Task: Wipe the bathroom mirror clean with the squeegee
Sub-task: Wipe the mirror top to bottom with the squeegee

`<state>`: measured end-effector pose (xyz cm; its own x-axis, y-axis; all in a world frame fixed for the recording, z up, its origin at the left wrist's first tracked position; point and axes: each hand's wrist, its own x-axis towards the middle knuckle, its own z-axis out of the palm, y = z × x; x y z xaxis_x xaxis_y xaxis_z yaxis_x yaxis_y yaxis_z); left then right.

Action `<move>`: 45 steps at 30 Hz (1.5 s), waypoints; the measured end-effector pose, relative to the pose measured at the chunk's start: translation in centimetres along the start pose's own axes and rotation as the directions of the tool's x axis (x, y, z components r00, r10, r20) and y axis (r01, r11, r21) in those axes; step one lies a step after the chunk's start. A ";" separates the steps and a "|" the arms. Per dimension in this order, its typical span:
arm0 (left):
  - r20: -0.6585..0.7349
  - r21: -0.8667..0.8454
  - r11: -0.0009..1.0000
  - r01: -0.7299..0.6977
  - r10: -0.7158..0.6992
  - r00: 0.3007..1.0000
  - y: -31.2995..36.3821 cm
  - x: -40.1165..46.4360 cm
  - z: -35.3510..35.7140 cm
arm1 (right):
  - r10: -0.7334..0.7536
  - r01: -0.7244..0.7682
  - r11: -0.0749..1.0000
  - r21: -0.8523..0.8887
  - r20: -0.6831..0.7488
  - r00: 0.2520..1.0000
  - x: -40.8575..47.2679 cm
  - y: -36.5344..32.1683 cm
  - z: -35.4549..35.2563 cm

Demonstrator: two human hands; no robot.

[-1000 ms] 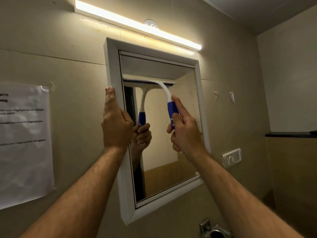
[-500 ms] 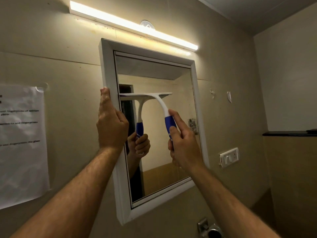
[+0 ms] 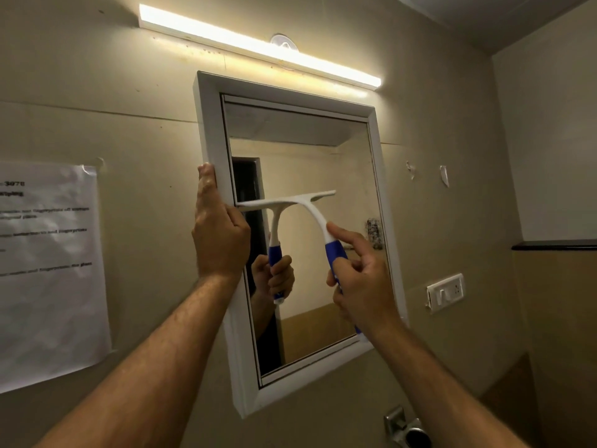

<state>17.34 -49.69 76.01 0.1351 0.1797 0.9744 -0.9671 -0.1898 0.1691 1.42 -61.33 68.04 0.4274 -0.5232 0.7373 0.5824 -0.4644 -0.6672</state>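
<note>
A white-framed mirror [image 3: 211,130] hangs on the beige wall ahead. A squeegee [image 3: 315,211] with a white head and a blue handle lies with its blade flat against the glass, about halfway down, on the left part. My right hand [image 3: 363,282] grips the blue handle, index finger stretched along the white neck. My left hand [image 3: 218,231] holds the mirror frame's left edge, fingers up along its outer side and thumb across the front. The glass reflects the squeegee and my hand.
A lit tube light [image 3: 258,46] runs above the mirror. A printed paper sheet [image 3: 48,270] is taped to the wall at left. A white switch plate [image 3: 445,291] sits right of the mirror, a dark ledge [image 3: 554,244] farther right, a metal fitting [image 3: 405,428] below.
The squeegee has slid down the glass from near the top to about mid-height, my right hand moving down with it. My left hand stays on the frame.
</note>
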 end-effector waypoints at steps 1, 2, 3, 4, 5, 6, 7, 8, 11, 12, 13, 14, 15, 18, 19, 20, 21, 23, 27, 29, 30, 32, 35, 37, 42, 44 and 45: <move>-0.006 -0.022 1.000 0.003 -0.003 1.000 0.0 0.0 0.0 | 0.005 -0.005 1.000 -0.010 0.001 1.000 -0.4 0.4 -0.3; -0.014 -0.051 0.999 0.011 -0.011 1.000 -0.1 0.0 -0.1 | 0.013 -0.013 1.000 -0.022 0.004 1.000 -0.7 0.7 -0.5; -0.019 -0.091 0.996 0.025 -0.027 0.999 -0.1 0.0 -0.1 | 0.022 -0.022 0.999 -0.028 0.006 1.000 -0.9 0.9 -0.7; -0.023 -0.143 0.989 0.043 -0.047 0.999 -0.2 -0.1 -0.2 | 0.024 -0.024 0.999 -0.032 0.008 1.000 -0.9 0.8 -0.8; -0.026 -0.198 0.978 0.059 -0.065 0.998 -0.3 -0.1 -0.3 | 0.019 -0.019 0.999 -0.029 0.011 1.000 -0.8 0.6 -0.8; -0.029 -0.247 0.967 0.069 -0.079 0.996 -0.3 -0.2 -0.3 | 0.011 -0.011 1.000 -0.024 0.011 1.000 -0.6 0.4 -0.8; -0.035 -0.283 0.956 0.074 -0.087 0.996 -0.3 -0.2 -0.3 | 0.000 0.000 1.000 -0.013 0.007 1.000 -0.3 0.1 -0.6; -0.043 -0.306 0.949 0.073 -0.090 0.995 -0.4 -0.2 -0.4 | -0.010 0.010 1.000 -0.004 -0.001 1.000 0.1 -0.2 -0.4; -0.063 -0.325 0.944 0.060 -0.085 0.994 -0.6 -0.1 -0.2 | -0.023 0.023 1.000 0.000 -0.023 0.999 0.7 -0.6 0.5; -0.062 -0.327 0.943 0.059 -0.084 0.995 -0.7 -0.1 -0.2 | -0.023 0.023 1.000 0.000 -0.027 0.999 0.5 -0.4 0.6; -0.060 -0.328 0.943 0.059 -0.084 0.995 -0.8 -0.1 -0.1 | -0.020 0.021 1.000 0.001 -0.028 0.999 0.1 -0.1 0.6; -0.058 -0.330 0.942 0.058 -0.082 0.995 -0.8 -0.1 -0.1 | -0.015 0.015 1.000 0.001 -0.025 1.000 -0.5 0.4 0.6; -0.058 -0.332 0.941 0.057 -0.081 0.995 -0.9 -0.1 -0.1 | -0.005 0.006 1.000 0.004 -0.020 1.000 -1.3 1.0 0.5; -0.060 -0.315 0.947 0.054 -0.077 0.995 -0.7 -0.2 -0.1 | 0.026 -0.026 1.000 0.018 -0.008 1.000 -3.5 2.7 0.1; -0.057 -0.303 0.952 0.052 -0.072 0.996 -0.7 -0.2 -0.1 | 0.032 -0.032 0.999 0.021 -0.007 0.999 -4.0 2.9 0.0; -0.050 -0.294 0.955 0.051 -0.069 0.996 -0.6 -0.3 -0.2 | 0.030 -0.030 0.999 0.023 -0.005 1.000 -4.1 2.9 -0.1; -0.042 -0.287 0.956 0.054 -0.069 0.997 -0.6 -0.3 -0.2 | 0.022 -0.022 1.000 0.022 -0.002 1.000 -4.1 2.8 -0.2; -0.036 -0.282 0.958 0.059 -0.072 0.997 -0.6 -0.3 -0.3 | -0.015 0.015 1.000 0.008 0.000 1.000 -3.5 2.2 -0.2; -0.055 -0.274 0.961 0.045 -0.063 0.997 -0.7 -0.3 -0.3 | -0.036 0.036 0.999 -0.011 -0.010 0.999 -2.6 2.0 0.4; -0.064 -0.266 0.963 0.040 -0.059 0.996 -0.7 -0.2 -0.3 | -0.015 0.015 1.000 -0.005 -0.017 1.000 -3.2 2.8 0.5; -0.073 -0.263 0.964 0.036 -0.057 0.996 -0.6 -0.2 -0.3 | -0.006 0.006 1.000 0.000 -0.018 1.000 -3.6 3.3 0.4; -0.089 -0.254 0.967 0.028 -0.052 0.995 -0.5 -0.2 -0.2 | 0.022 -0.022 0.999 0.025 -0.007 1.000 -5.0 4.3 0.0; -0.089 -0.247 0.969 0.027 -0.051 0.995 -0.4 -0.4 -0.2 | 0.055 -0.056 0.998 0.041 0.020 0.998 -6.8 5.6 -0.6; -0.085 -0.241 0.970 0.034 -0.056 0.995 -0.4 -0.5 -0.3 | 0.064 -0.065 0.997 0.032 0.033 0.997 -7.4 5.8 -0.9; -0.080 -0.218 0.975 0.034 -0.052 0.995 -0.5 -0.6 -0.3 | 0.011 -0.012 0.999 0.042 0.029 1.000 -6.4 5.4 -0.5; -0.092 -0.207 0.978 0.025 -0.045 0.995 -0.5 -0.5 -0.3 | -0.005 0.005 0.999 0.039 0.010 1.000 -5.9 5.8 -0.3; -0.094 -0.208 0.978 0.027 -0.047 0.994 -0.5 -0.5 -0.2 | -0.009 0.009 1.000 0.030 0.009 1.000 -6.1 6.2 -0.2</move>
<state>17.70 -49.46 75.44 0.1597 0.2788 0.9470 -0.9868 0.0203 0.1604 2.32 -61.21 59.39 0.4280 -0.5128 0.7442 0.6065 -0.4476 -0.6572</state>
